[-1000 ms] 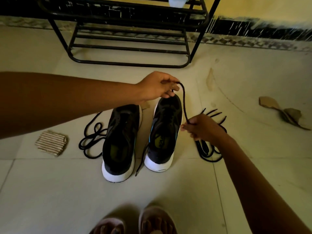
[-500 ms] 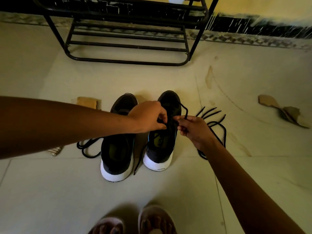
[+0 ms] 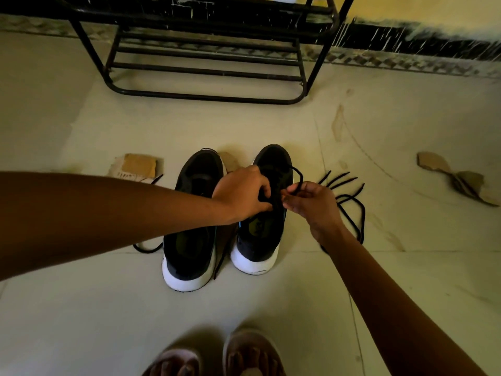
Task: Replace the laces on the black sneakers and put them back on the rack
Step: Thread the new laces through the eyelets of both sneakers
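Two black sneakers with white heels stand side by side on the floor, the left sneaker (image 3: 193,240) and the right sneaker (image 3: 267,232), toes toward the black metal rack (image 3: 208,69). My left hand (image 3: 241,194) pinches at the right sneaker's eyelet area. My right hand (image 3: 311,202) holds a black lace (image 3: 296,173) that loops up over that sneaker. A loose end of lace (image 3: 219,256) trails between the sneakers. More black laces (image 3: 349,207) lie in a heap right of the shoes, and another lace (image 3: 147,248) shows left of the left sneaker.
Cardboard pieces lie on the tiled floor: one (image 3: 138,165) behind my left arm, another (image 3: 458,177) far right. My sandalled feet (image 3: 217,356) are at the bottom edge. The rack's lower shelf bars stand against the wall.
Both hands have come down from above the right sneaker's toe to its eyelets. The lace, stretched between them a second ago, now forms a short loop.
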The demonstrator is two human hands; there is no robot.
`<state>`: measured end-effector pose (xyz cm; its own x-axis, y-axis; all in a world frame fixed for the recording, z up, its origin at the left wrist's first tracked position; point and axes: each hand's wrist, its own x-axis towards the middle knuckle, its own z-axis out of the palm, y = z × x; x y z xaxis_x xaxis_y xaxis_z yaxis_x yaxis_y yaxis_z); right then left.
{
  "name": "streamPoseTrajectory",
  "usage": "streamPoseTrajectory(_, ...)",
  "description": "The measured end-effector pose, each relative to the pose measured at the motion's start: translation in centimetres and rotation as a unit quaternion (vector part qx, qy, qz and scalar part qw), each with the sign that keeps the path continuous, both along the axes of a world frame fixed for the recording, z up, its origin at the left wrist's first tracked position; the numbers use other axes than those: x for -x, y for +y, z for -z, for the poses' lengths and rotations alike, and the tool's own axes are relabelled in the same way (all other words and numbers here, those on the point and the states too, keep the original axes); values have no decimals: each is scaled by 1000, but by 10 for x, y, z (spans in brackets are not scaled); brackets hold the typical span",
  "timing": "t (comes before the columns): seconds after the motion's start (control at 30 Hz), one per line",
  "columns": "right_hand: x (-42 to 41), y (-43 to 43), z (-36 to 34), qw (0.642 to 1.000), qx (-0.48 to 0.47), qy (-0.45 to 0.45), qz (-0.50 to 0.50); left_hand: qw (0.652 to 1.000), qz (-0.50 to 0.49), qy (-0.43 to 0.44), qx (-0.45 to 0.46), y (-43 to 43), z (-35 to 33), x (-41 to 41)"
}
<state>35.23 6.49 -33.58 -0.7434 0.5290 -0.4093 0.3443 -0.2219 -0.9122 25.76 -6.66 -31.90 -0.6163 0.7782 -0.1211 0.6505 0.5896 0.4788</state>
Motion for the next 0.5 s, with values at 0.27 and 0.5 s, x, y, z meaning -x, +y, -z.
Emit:
streamPoseTrajectory(0.27, 0, 1, 4, 986, -156, 15, -51, 992, -56, -91, -64, -3, 5, -1)
streamPoseTrajectory(0.5, -5, -2, 5, 963, -256, 27, -75, 984, -94, -134, -69, 1, 12, 0)
